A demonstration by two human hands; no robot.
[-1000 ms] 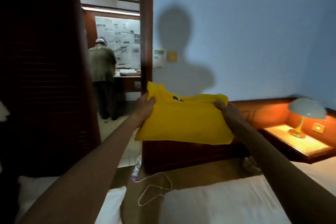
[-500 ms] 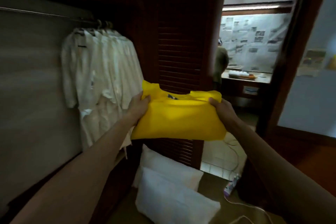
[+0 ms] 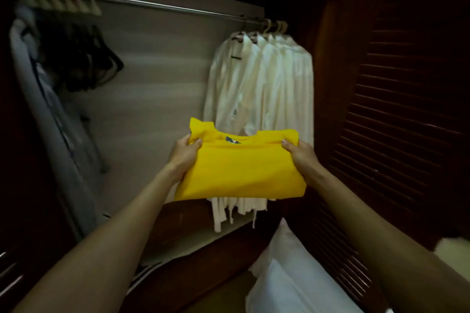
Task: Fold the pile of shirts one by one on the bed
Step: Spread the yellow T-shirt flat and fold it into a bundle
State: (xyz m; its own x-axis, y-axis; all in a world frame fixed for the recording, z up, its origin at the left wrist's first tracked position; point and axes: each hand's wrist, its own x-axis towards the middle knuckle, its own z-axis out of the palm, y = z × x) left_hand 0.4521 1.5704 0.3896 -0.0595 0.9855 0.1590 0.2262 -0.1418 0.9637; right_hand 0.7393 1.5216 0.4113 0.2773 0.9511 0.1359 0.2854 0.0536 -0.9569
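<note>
We hold one folded bright yellow cotton shirt (image 3: 241, 173) in mid-air in front of an open dark wooden wardrobe (image 3: 338, 33), its collar edge turned away from us and a small dark label showing at the neck. Our left hand (image 3: 183, 157) grips the shirt's left edge, thumb on top, and our right hand (image 3: 301, 156) grips the right edge the same way. The near folded edge hangs free, touching nothing. Just behind the shirt, a bunch of white garments (image 3: 262, 99) hangs from a metal rail (image 3: 162, 9) at its right end (too tightly packed for us to count). The middle of the rail is bare, with open room behind the shirt's left half. Dark clothing (image 3: 78, 58) hangs at the left. A louvred wooden door (image 3: 407, 114) stands close on the right. Two white pillows (image 3: 292, 277) lie below.
</note>
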